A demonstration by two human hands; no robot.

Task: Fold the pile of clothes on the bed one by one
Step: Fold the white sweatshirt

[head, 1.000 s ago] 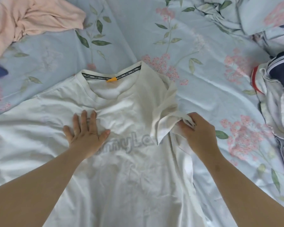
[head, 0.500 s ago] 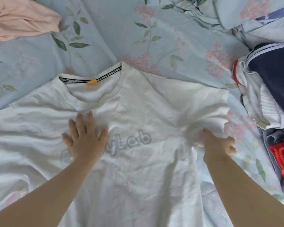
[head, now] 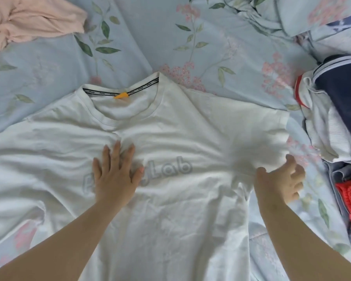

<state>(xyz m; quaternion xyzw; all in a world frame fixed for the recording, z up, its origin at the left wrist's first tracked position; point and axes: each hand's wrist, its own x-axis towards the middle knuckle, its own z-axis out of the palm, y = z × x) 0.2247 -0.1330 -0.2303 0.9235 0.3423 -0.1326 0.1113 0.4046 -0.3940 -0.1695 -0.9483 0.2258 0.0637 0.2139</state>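
A pink garment (head: 28, 19) lies bunched beyond the shirt's left shoulder, probably set aside there so it stays out of the folding space. The white shirt (head: 180, 128), the piece now being worked on, lies face up and spread flat on the bed (head: 150, 37). Its collar points away from the person and the orange tag (head: 121, 95) shows inside the neck. The left hand (head: 116, 175) presses palm down on the shirt's chest just below the collar, with its fingers straight and slightly spread, and it covers the start of the grey lettering (head: 170, 169). It appears to be pinning the cloth so the body does not slide while the other side is arranged. The right sleeve (head: 261, 126) lies opened out flat, which suggests the shirt is being laid out square before the first fold. The right hand (head: 278, 183) sits at the shirt's right edge, just under that sleeve. Its fingers are apart and loosely curved and clamp nothing, and its thumb is close to the side seam. Motion blur hides whether the thumb touches the cloth. To the right of the shirt, near but apart from the sleeve, waits the pile (head: 332, 128) of unfolded clothes, within easy reach for the next pick.
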